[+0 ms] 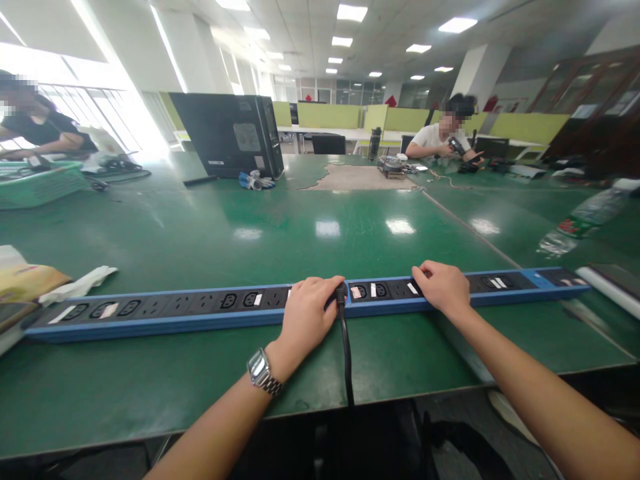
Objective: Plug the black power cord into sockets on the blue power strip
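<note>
A long blue power strip (185, 326) with black sockets and small white labels lies across the green table. My left hand (311, 313), with a silver watch (260, 371) on the wrist, is wrapped over the strip near its middle. Beside its fingertips a black cable (345, 353) leaves the strip and hangs over the front edge. My right hand (443, 287) is closed on the strip further right, with its thumb and index finger at the back edge.
The green table (250, 233) bears a black computer case (230, 137), gloves (257, 180), a plastic bottle (585, 217), a green basket (43, 185) and plastic packaging (33, 283). One person (435, 137) sits at back right, another (45, 130) at far left.
</note>
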The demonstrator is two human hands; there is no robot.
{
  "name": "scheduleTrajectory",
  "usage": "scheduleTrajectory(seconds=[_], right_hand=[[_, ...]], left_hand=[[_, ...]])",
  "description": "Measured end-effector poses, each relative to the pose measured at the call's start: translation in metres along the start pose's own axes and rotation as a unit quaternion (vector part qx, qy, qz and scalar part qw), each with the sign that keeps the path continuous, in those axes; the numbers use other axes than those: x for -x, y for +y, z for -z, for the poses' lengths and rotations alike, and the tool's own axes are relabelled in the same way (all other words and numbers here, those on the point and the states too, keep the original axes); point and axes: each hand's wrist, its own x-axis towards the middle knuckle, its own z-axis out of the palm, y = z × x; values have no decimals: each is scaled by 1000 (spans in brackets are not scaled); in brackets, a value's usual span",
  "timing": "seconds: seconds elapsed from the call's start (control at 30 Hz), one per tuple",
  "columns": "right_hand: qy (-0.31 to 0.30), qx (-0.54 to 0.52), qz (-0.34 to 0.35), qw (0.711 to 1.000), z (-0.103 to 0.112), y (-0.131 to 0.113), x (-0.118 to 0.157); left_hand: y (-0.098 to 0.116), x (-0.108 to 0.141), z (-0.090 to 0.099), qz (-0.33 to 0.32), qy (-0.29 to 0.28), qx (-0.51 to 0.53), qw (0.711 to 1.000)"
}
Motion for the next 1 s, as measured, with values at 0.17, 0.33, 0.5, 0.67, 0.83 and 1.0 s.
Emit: scheduleTrajectory(seconds=[0.17,0.33,0.5,0.67,0.83,1.0], right_hand=[[0,-5,1,1000,-1,0,2],[-13,-88,-11,996,2,2,-7],[-149,-326,26,933,54,-30,-2],[-216,-200,197,935,105,-72,23],[-241,-15,234,942,92,-55,8],[-312,25,229,922,74,-40,-12]], left_hand=[[1,3,-3,-12,-6,-19,1000],[3,0,-3,11,117,109,987],[35,-31,-1,-4,157,139,978],[62,-56,-8,-24,90,108,990],[42,-38,-13,-6,-9,0,1000],[21,-13,-20,2,-49,-81,996]])
